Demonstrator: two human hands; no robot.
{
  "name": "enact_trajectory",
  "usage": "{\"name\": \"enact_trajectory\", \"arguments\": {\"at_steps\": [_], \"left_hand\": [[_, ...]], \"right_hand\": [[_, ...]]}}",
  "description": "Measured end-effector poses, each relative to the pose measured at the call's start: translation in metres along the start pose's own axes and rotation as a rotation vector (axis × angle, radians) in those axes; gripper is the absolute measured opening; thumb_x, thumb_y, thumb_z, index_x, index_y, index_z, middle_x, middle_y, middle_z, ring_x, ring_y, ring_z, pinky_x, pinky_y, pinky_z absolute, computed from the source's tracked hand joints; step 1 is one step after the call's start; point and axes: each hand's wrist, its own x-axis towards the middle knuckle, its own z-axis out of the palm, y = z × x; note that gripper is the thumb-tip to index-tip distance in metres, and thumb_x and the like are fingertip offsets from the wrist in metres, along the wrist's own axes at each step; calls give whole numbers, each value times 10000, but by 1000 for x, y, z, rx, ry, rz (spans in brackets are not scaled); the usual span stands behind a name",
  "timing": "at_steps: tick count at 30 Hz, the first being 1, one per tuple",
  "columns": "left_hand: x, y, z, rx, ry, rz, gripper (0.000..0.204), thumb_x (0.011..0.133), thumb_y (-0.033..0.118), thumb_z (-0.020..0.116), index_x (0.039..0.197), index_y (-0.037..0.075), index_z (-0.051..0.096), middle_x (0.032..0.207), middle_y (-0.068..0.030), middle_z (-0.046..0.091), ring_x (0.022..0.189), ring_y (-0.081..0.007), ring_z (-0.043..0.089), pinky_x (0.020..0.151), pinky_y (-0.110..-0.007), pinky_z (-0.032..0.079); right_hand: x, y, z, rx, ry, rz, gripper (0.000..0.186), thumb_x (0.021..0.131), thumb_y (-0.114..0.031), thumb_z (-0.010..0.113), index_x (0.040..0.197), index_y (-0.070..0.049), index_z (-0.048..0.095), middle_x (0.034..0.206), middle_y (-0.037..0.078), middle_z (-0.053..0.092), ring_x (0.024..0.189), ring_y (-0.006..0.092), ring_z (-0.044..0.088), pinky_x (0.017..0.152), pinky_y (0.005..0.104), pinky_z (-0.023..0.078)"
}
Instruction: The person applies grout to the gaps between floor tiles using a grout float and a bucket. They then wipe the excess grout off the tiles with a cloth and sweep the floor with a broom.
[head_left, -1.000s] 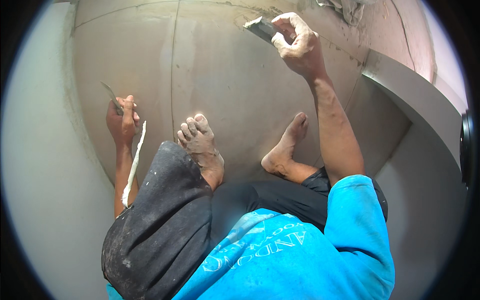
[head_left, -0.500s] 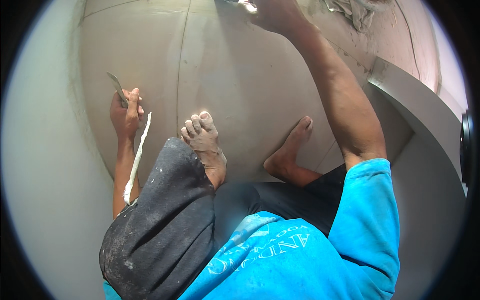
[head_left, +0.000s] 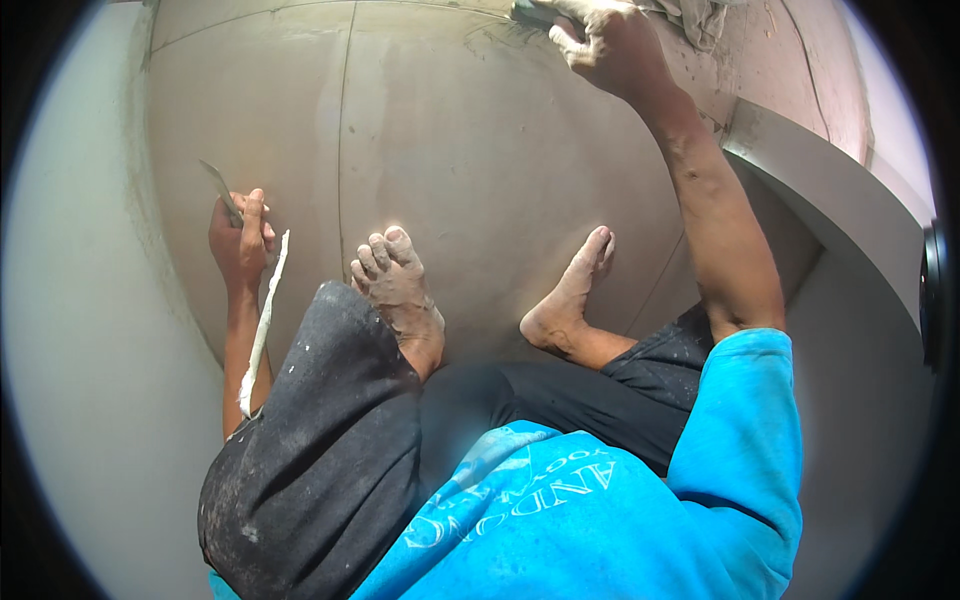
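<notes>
My left hand is closed around a thin grey scraper blade, which points up and to the left over the tiled floor. Its handle end is hidden in the fingers. At the top of the view my right hand, dusted pale, grips a dark grey block low against the floor tiles. Dark smears show on the tile beside the block, near a joint line. How far the block reaches under the fingers is hidden.
My bare, dusty feet stand apart on the tiles. A white crusted strip sticks up by my left knee. A pale wall rises at left. A crumpled cloth lies at top right, above a curved grey ledge.
My right hand has shifted right and toward me, and the dark block now shows more clearly. My left hand keeps its grip on the blade; the whole view has shifted slightly.
</notes>
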Motion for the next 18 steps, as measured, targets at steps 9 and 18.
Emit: {"name": "enact_trajectory", "arguments": {"at_steps": [9,18], "left_hand": [[0,3,0,9,4,-37,257,939,221,666,809,95,485,735,-22,577,490,-56,516,381,-224,391],[0,2,0,-12,0,-42,261,937,223,671,806,90,488,733,-19,576,484,-56,514,379,-223,390]], "right_hand": [[6,7,43,-100,-150,146,261,847,-211,629,1030,-52,726,785,183,673,667,311,636,627,398,519],[14,9,29,-269,-331,36,218,796,-177,641,978,-86,718,739,155,664,647,291,623,625,398,515]]}}
